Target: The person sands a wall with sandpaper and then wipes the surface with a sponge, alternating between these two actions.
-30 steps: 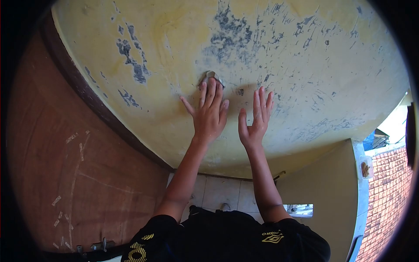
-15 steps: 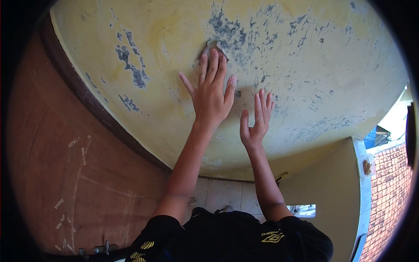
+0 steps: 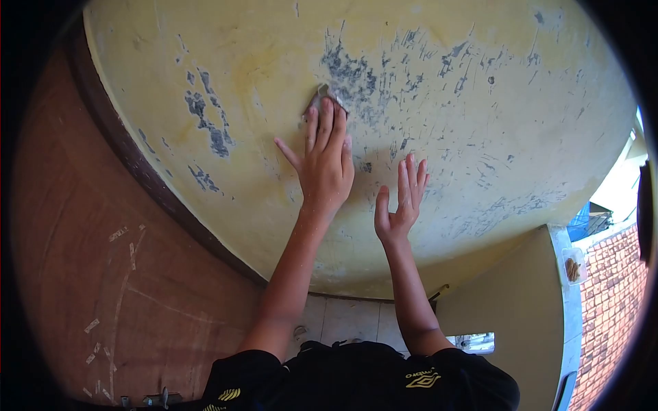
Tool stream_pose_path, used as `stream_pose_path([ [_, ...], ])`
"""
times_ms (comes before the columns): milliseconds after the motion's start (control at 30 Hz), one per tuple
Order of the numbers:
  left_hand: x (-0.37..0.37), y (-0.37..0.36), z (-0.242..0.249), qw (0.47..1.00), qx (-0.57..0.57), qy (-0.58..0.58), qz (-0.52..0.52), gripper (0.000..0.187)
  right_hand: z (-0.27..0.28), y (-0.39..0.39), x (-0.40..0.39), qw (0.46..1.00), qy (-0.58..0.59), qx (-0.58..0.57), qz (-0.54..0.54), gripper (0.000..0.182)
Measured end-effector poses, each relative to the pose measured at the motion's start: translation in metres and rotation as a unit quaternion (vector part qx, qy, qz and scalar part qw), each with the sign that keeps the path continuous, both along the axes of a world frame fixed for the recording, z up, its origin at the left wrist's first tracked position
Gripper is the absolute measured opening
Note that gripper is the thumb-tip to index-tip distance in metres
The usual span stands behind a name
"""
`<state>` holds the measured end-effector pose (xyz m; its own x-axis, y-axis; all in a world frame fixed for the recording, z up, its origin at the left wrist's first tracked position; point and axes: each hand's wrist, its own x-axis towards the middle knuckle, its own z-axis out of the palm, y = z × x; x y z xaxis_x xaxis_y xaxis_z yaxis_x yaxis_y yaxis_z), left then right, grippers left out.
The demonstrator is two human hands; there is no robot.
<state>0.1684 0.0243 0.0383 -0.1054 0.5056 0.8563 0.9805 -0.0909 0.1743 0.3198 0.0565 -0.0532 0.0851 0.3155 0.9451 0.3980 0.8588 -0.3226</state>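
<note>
Yellow wall point(image 3: 452, 144): dark worn patches; step in hand, judged, is rubbing its surface. Brown panel point(image 3: 164, 288): at L, well apart, no obstruction. L hand point(image 3: 324, 175): fingers extended flat over sheet, not curled round it. R hand point(image 3: 401, 209): lower, fingers open, nothing seen in it; wall contact can't be told. Sheet point(image 3: 324, 92): under 3 L fingertips, against wall, beside 1 lg. patch. Next move calls for even pressure. Clear tub point(image 3: 574, 266): far R, out of way.
</note>
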Motion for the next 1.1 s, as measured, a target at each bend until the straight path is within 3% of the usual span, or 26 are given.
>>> stream_pose_path([
  [67, 0.004, -0.003, -0.079, 0.999, -0.035, -0.005, 0.018, 0.052, -0.007, -0.001, 0.002, 1.0, 0.013, 0.005, 0.009, 0.068],
  [100, 0.013, -0.015, -0.086, 0.996, -0.079, -0.014, 0.033, 0.051, -0.013, -0.003, 0.004, 1.0, 0.012, 0.006, 0.013, 0.068],
  [167, 0.008, -0.014, -0.081, 0.996, -0.086, -0.011, 0.032, 0.052, -0.022, -0.004, 0.006, 1.0, 0.011, 0.003, 0.017, 0.068],
  [267, -0.009, -0.008, 0.01, 1.0, -0.014, 0.002, 0.015, 0.052, -0.015, -0.003, -0.003, 1.0, 0.007, -0.016, 0.02, 0.068],
  [367, -0.008, 0.002, -0.004, 0.999, 0.03, -0.018, 0.008, 0.051, -0.009, -0.005, -0.006, 0.999, 0.007, -0.02, 0.037, 0.069],
  [433, 0.0, -0.003, -0.063, 0.999, 0.004, -0.03, 0.013, 0.052, -0.007, -0.001, -0.004, 0.999, 0.006, -0.021, 0.045, 0.07],
  [500, 0.003, -0.008, -0.096, 0.994, -0.098, 0.012, 0.037, 0.052, -0.004, 0.007, 0.002, 0.999, 0.008, -0.015, 0.033, 0.071],
  [567, 0.002, -0.013, -0.065, 0.994, -0.1, 0.024, 0.035, 0.052, -0.006, 0.007, 0.011, 1.0, 0.002, -0.015, 0.022, 0.071],
  [667, -0.003, -0.006, 0.002, 1.0, 0.002, 0.017, 0.024, 0.051, 0.001, 0.009, 0.01, 0.999, 0.019, -0.028, 0.014, 0.068],
  [767, -0.002, 0.005, -0.028, 1.0, 0.017, -0.009, -0.002, 0.051, -0.007, 0.003, 0.011, 0.999, 0.02, -0.047, 0.02, 0.068],
  [833, 0.005, -0.005, -0.079, 1.0, -0.008, -0.022, -0.012, 0.051, -0.025, 0.002, 0.014, 0.998, 0.015, -0.054, 0.023, 0.069],
  [900, -0.003, -0.017, -0.104, 0.985, -0.167, 0.045, -0.017, 0.051, -0.028, 0.007, 0.018, 0.998, 0.005, -0.054, 0.029, 0.07],
  [967, -0.015, -0.02, -0.076, 0.984, -0.161, 0.075, 0.005, 0.049, -0.034, 0.002, 0.023, 0.998, -0.009, -0.063, 0.027, 0.069],
  [1033, -0.027, -0.011, -0.036, 0.999, 0.009, -0.012, 0.051, 0.049, -0.025, 0.0, 0.023, 0.998, -0.012, -0.055, 0.029, 0.07],
  [1100, -0.019, -0.005, -0.035, 0.997, 0.024, -0.035, 0.068, 0.05, -0.014, 0.0, 0.024, 0.998, -0.015, -0.049, 0.026, 0.07],
])
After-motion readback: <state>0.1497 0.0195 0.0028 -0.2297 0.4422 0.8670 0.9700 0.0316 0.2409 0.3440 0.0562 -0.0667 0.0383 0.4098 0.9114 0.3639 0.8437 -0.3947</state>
